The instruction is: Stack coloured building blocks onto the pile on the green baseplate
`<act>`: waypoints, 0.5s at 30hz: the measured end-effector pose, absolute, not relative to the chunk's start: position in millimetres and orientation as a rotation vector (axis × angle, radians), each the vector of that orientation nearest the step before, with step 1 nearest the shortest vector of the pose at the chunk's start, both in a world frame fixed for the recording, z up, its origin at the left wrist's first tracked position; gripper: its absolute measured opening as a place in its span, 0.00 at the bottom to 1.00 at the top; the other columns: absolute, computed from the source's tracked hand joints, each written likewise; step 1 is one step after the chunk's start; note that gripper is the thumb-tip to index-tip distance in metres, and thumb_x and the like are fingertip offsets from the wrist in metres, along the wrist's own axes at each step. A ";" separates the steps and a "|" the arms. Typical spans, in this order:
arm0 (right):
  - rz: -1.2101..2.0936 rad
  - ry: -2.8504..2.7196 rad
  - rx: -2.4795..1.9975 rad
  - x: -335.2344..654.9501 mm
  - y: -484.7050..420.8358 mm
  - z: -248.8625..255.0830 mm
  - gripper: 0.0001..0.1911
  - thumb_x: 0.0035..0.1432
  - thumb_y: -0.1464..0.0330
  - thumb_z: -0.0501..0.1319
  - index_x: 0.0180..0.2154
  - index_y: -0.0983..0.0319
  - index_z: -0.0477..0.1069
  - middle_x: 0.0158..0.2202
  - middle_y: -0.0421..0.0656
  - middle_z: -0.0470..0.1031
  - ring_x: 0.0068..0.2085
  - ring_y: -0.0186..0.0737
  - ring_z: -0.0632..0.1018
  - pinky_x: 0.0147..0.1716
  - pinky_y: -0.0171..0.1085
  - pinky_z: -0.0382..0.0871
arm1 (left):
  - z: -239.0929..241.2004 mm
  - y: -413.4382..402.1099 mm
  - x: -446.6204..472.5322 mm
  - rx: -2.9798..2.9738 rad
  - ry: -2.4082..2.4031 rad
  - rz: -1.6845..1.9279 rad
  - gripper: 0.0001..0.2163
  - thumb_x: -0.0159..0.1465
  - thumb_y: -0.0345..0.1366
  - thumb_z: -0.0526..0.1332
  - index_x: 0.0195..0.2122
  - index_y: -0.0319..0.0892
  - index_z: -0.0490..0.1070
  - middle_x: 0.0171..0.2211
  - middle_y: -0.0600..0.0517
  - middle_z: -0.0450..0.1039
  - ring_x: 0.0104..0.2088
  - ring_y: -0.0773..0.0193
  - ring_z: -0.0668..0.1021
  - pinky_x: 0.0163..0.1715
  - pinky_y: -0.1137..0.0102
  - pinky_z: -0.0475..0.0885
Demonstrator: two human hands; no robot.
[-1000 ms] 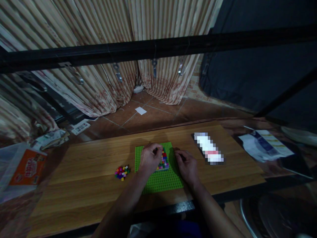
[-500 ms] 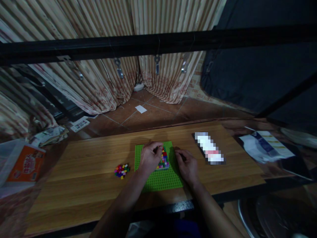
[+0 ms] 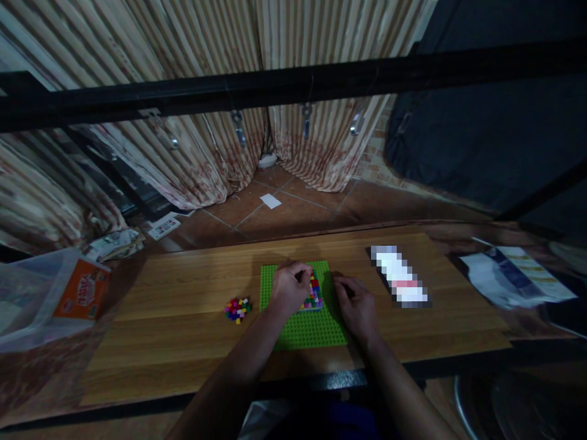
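A green studded baseplate (image 3: 312, 327) lies in the middle of the wooden table (image 3: 183, 342). On it stands a small block of many-coloured bricks (image 3: 314, 294). My left hand (image 3: 288, 290) rests on the plate just left of that block, fingers curled and pinched at its top edge; what they pinch is too small to name. My right hand (image 3: 355, 305) lies on the plate's right edge, fingers curled, nothing visible in it. A small heap of loose coloured bricks (image 3: 237, 308) sits on the table left of the plate.
A blurred white packet (image 3: 400, 283) lies on the table to the right. Papers (image 3: 513, 275) lie beyond the table's right end. A plastic bag with an orange packet (image 3: 77, 287) is at the left. A black bar (image 3: 293, 85) crosses overhead before striped curtains.
The view has shifted slightly, so everything sits a little further right. Both hands keep their places at the brick block and the plate's right edge.
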State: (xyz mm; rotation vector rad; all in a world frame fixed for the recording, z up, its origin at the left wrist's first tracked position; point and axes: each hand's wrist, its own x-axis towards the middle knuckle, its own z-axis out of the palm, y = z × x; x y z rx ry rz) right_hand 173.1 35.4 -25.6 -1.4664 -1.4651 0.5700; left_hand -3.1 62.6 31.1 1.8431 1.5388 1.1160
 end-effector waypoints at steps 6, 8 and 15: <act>0.516 -1.483 -1.449 173.4 37.4 -30.3 0.15 0.61 0.59 0.56 0.37 0.60 0.78 0.40 0.48 0.80 0.42 0.47 0.79 0.45 0.46 0.72 | 33.3 61.6 -5.0 1.913 1.542 1.085 0.09 0.61 0.27 0.59 0.33 0.45 0.78 0.33 0.53 0.81 0.37 0.63 0.80 0.43 0.67 0.74; 0.505 -1.480 -1.441 173.8 38.2 -31.8 0.15 0.61 0.59 0.56 0.37 0.60 0.78 0.40 0.49 0.80 0.42 0.47 0.79 0.45 0.46 0.72 | 35.1 60.5 -5.6 1.962 1.550 1.079 0.09 0.60 0.26 0.59 0.36 0.45 0.78 0.35 0.52 0.81 0.40 0.61 0.80 0.47 0.64 0.73; 0.534 -1.473 -1.449 174.6 38.7 -32.3 0.17 0.60 0.57 0.57 0.37 0.60 0.78 0.40 0.49 0.81 0.42 0.47 0.79 0.45 0.47 0.72 | 49.8 44.4 -27.7 1.966 1.644 1.142 0.16 0.60 0.26 0.60 0.48 0.46 0.75 0.46 0.49 0.79 0.50 0.57 0.77 0.58 0.55 0.67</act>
